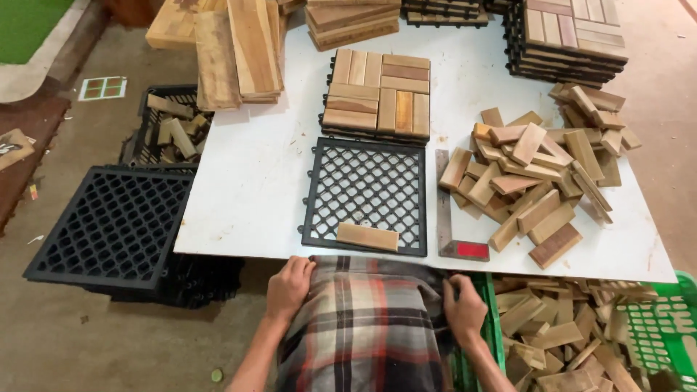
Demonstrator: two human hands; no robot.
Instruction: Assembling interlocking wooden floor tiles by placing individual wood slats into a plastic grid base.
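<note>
A black plastic grid base (367, 190) lies on the white table (254, 174) right in front of me, with one short wooden slat (367, 237) resting across its near edge. Behind it sits a finished wooden tile (377, 94) on a small stack. My left hand (288, 285) rests at the table's near edge against my plaid cloth, fingers curled, holding nothing. My right hand (463, 308) is at my waist on the right, gripping the fold of the plaid cloth (370, 327).
A loose pile of wooden slats (537, 174) lies right of a metal square ruler (444, 207). Green crates of slats (573, 334) stand below right. Black grid stacks (116, 225) and a crate of offcuts (170, 131) sit left. Finished tile stacks (570, 36) and planks (232, 43) line the far edge.
</note>
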